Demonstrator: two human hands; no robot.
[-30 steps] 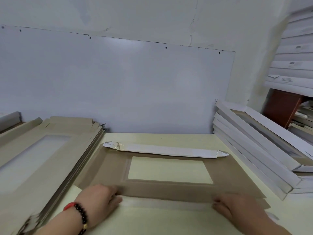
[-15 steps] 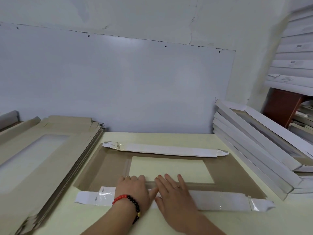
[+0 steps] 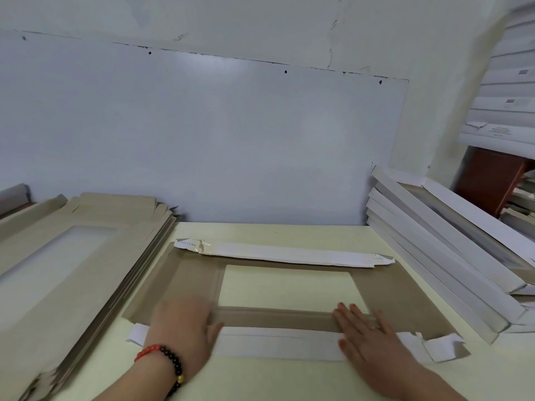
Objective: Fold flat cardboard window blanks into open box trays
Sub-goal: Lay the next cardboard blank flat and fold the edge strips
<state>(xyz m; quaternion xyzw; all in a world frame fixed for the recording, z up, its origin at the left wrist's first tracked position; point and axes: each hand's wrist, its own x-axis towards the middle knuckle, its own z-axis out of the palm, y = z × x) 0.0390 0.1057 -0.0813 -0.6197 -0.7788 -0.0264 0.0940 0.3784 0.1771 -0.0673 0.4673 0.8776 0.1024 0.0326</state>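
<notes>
Both hands lie flat with straight fingers, holding nothing, pressing down on the near folded flap (image 3: pixel 278 344) of the cardboard blank (image 3: pixel 405 299). Left hand (image 3: pixel 181 332) presses at the flap's left part, blurred, fingers pointing right-forward over the brown border; a bead bracelet (image 3: pixel 165 360), red and dark beads with one gold, sits on that wrist. Right hand (image 3: pixel 369 340) presses the flap's right part, fingers spread and straight, tips reaching onto the brown strip, a ring on one finger. The blank lies flat on the pale yellow table (image 3: pixel 289 380), centre of view, brown side up, with a rectangular window opening (image 3: pixel 289 287) through which the table shows. Near flap is folded over, white face up, running left to right along the near edge; its right end tab (image 3: pixel 443 347) sticks up crumpled, left end pokes out past the left wrist. Far flap (image 3: pixel 278 254) is also folded in, white face up, with glossy tape near its left end and small printed text there, too small to read. Left of the blank, just beside it, a stack of flat blanks (image 3: pixel 72 256), brown-grey, with window cutouts. Right, a leaning stack of folded trays (image 3: pixel 434 256), white sides showing. Behind, a white panel (image 3: pixel 202 134) on the wall.
</notes>
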